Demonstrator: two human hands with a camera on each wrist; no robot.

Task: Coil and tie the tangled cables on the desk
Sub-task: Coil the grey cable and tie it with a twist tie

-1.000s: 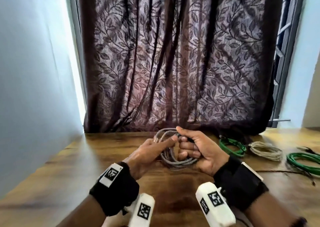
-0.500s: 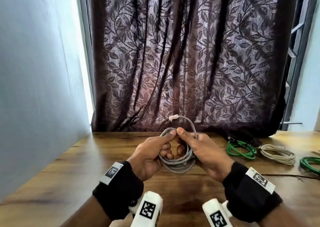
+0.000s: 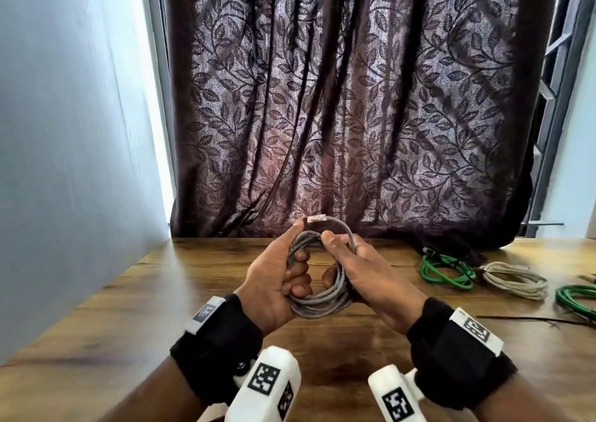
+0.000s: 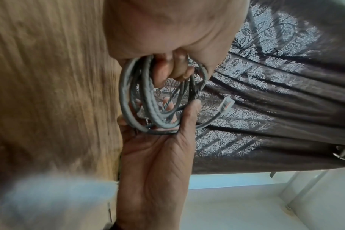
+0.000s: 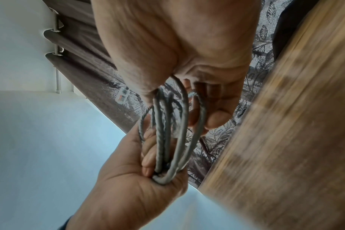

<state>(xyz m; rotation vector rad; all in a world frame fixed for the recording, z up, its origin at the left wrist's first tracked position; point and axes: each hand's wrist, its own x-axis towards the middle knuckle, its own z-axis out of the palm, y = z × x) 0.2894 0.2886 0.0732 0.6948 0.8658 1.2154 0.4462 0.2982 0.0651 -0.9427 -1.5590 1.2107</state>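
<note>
Left hand [image 3: 274,279] and right hand [image 3: 361,270] both grip the grey cable coil [image 3: 317,304] at lower centre, above the worktop [image 3: 193,292]. The free plug end [image 3: 317,218] is untucked; a slackened grip would likely let the loops spring apart.

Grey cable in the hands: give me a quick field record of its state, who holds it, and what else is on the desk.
cable: grey cable, coiled in loops, held above the desk
left hand: grips coil's left side
right hand: grips coil's right side
free end: clear plug sticks up over the coil
tie: none visible
other coils: green cable, beige cable, at right
</note>
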